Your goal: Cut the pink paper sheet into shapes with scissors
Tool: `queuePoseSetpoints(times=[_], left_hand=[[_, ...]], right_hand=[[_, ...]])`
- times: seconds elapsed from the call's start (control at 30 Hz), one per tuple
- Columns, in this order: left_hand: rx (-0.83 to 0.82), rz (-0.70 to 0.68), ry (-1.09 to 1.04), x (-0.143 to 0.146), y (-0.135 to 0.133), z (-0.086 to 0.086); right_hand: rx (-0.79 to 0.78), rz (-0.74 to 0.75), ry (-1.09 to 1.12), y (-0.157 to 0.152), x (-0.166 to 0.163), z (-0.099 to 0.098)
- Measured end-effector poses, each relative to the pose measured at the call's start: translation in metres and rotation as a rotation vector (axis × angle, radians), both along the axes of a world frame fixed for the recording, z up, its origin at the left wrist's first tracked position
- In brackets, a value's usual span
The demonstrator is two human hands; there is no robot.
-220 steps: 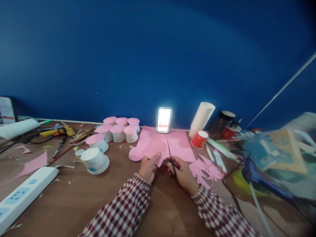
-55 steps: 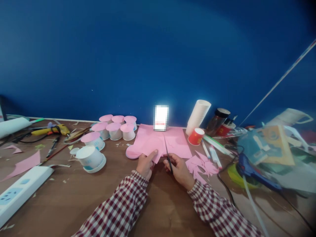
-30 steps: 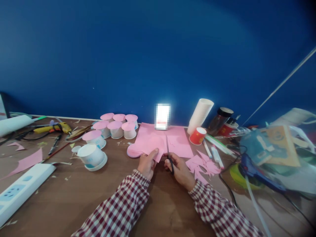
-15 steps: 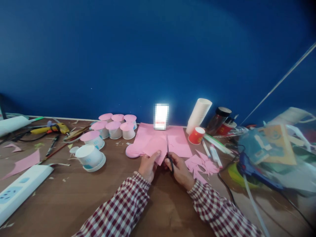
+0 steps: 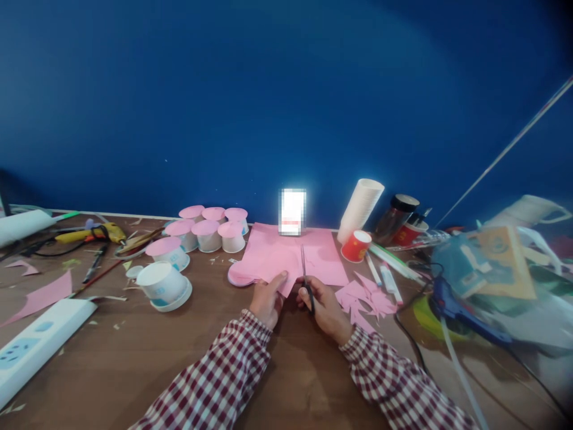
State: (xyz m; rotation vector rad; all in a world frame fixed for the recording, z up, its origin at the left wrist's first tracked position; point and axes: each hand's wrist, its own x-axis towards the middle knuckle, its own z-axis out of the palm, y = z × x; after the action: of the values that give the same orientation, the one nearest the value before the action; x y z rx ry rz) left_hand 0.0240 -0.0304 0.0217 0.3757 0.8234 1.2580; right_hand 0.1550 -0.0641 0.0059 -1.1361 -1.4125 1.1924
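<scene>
My left hand (image 5: 268, 300) pinches a piece of pink paper (image 5: 281, 267) between thumb and fingers. Dark-handled scissors (image 5: 304, 266) are gripped in my right hand (image 5: 326, 303), blades pointing away from me along the paper's right edge. Whether the blades touch the paper I cannot tell. Beneath lies a larger pink sheet (image 5: 329, 257). Just left of the held piece is a stack of rounded pink cutouts (image 5: 239, 275). Pink paper scraps (image 5: 364, 300) are heaped to the right of my right hand.
Several paper cups with pink round tops (image 5: 207, 235) stand back left, near an uncovered white cup (image 5: 162, 280). A power strip (image 5: 42, 343) lies front left. Back right are stacked white cups (image 5: 362, 206) and a red cup (image 5: 357, 246). A blue glue gun (image 5: 465, 313) lies right. A bright phone-like screen (image 5: 292, 212) stands behind.
My left hand has shifted slightly left with the pink paper, which is turned a little and sits farther from the scissors. My right hand has hardly moved.
</scene>
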Motion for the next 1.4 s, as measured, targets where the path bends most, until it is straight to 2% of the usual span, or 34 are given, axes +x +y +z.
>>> queuePoseSetpoints(times=[0.37,0.63,1.0,1.23,1.4], left_hand=[[0.027,-0.015,0.000,0.0004,-0.0015,0.0018],[0.068,-0.030,-0.029,0.0006,0.0004,-0.0052],[0.066,-0.022,-0.050,0.0013,-0.0004,-0.0012],[0.026,0.027,-0.003,-0.0001,-0.0004,0.0009],[-0.005,0.000,0.064,-0.0023,0.0002,0.0009]], right_hand=[[-0.001,0.003,0.024,0.0007,-0.0005,-0.0008],[0.002,0.013,0.017,-0.0002,-0.0004,-0.0006],[0.036,0.022,-0.031,0.0008,0.0007,0.0001],[-0.018,0.004,-0.018,0.0006,0.0028,-0.0031],[-0.018,0.001,-0.017,0.0000,0.0026,-0.0032]])
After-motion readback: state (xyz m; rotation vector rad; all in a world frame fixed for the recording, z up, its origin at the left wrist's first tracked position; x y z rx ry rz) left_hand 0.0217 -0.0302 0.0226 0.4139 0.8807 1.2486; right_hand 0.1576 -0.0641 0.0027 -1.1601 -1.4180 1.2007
